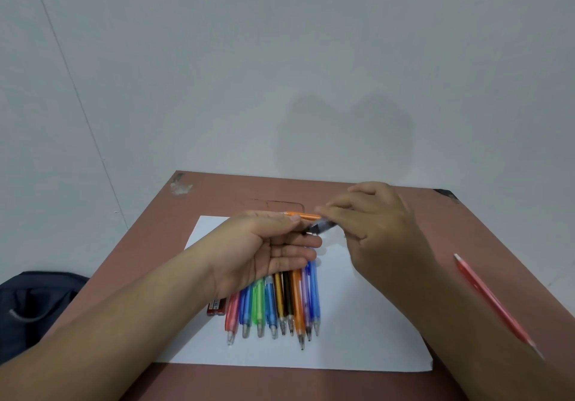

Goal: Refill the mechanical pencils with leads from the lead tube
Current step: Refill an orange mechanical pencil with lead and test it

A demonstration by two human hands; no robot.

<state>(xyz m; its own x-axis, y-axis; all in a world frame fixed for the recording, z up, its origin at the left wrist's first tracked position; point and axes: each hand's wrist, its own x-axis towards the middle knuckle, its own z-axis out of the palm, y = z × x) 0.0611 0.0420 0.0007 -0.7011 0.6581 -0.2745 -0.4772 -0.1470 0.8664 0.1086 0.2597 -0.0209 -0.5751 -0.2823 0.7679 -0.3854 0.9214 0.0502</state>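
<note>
My left hand (264, 251) is palm up above the white paper (357, 332) and pinches an orange mechanical pencil (303, 215) between thumb and fingers. My right hand (376, 229) pinches a small clear and black lead tube (320, 226) right at the orange pencil's end. A row of several coloured mechanical pencils (277, 304) lies on the paper below my left hand, tips toward me. A red lead case (216, 306) lies at the left end of the row, partly hidden by my left wrist.
A pink mechanical pencil (491, 298) lies alone on the brown table (451, 229) to the right of my right forearm. A dark blue bag (34, 304) sits off the table's left edge. A grey wall stands behind.
</note>
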